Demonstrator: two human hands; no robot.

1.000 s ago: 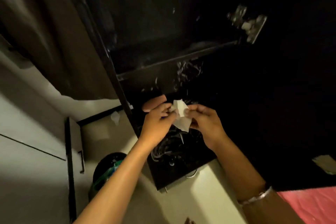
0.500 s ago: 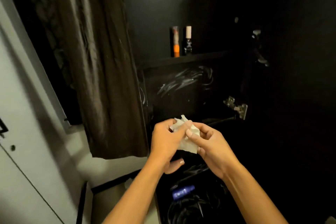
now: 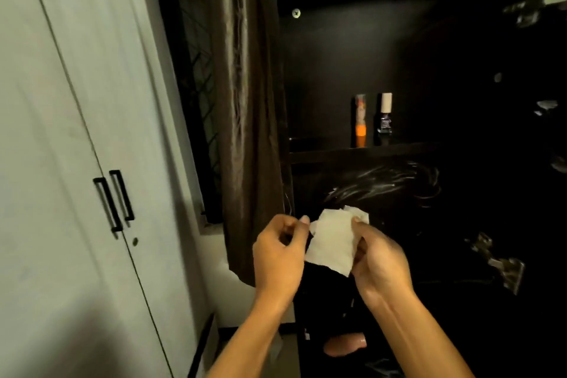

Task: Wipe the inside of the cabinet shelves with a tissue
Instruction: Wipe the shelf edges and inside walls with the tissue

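Tissue [image 3: 333, 241] between hands, below shelf edge [image 3: 365, 151]

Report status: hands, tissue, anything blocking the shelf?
Right hand pinching tissue; left hand curled beside it, contact unclear. Tissue off the shelf. Two small bottles standing on it.

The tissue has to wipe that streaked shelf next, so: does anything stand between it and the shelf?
Nothing visible does. The tissue, held by the right hand, hangs in front of the open cabinet; the two bottles stand on the shelf above.
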